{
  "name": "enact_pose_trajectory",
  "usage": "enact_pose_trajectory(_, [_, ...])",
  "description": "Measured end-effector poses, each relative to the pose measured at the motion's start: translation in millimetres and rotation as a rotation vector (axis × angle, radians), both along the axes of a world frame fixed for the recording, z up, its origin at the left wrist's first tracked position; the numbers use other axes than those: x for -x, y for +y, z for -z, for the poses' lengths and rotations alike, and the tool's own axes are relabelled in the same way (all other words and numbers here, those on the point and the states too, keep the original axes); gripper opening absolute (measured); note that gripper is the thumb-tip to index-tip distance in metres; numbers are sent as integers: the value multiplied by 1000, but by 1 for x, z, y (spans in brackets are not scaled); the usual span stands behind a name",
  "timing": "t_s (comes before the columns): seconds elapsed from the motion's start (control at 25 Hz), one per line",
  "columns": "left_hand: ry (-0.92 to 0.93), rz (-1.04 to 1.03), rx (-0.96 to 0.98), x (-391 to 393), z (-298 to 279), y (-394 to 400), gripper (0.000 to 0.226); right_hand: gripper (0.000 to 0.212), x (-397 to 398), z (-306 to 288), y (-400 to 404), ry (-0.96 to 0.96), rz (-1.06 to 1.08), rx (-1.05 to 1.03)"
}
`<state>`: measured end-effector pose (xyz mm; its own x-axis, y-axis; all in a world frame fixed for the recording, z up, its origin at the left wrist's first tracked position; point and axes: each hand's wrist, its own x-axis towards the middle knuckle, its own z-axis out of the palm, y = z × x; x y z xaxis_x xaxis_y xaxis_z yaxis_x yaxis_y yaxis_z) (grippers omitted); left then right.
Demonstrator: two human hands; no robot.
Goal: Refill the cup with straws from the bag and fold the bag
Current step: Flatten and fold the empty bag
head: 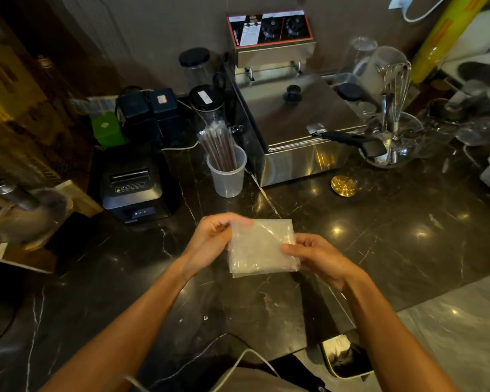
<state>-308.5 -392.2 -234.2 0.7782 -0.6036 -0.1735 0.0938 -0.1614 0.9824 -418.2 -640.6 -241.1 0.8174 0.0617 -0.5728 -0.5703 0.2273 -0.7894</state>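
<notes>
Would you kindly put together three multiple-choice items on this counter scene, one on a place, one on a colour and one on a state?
1. Where does the cup with the straws stand?
A. between printer and fryer
B. on the fryer lid
C. on the floor

2. What colour is the small dish in front of the fryer?
A. blue
B. gold
C. white

3. What state is the bag in?
A. full of straws
B. hanging on a hook
C. folded flat, held by both hands

Answers:
1 A, it sits right of the printer.
2 B, it shines gold.
3 C, the left hand and right hand pinch its sides.
</notes>
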Motion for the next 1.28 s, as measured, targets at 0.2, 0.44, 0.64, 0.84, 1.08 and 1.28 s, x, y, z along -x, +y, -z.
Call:
enact_pose_trajectory(0.2, [599,-42,127,15,9,-27,48,48,14,5,-13,-60,199,-15])
enact_pose_trajectory(0.44, [467,19,-74,35,21,-62,33,34,37,10,-31,-38,265,100])
enact_pose_trajectory(0.64, [315,65,-72,38,26,-73,33,36,67,7,-21,-5,292,73])
enact_pose_trajectory(0.84, [195,180,-101,59,21,-88,32,24,99,-5,-2,6,610,185])
enact_pose_trajectory(1.08, [171,356,-81,104,26,-109,23,14,166,-6,8,55,805,331])
enact_pose_trajectory(1.28, [470,526,-63,144,32,-127,37,14,232,-2,10,85,1033,298])
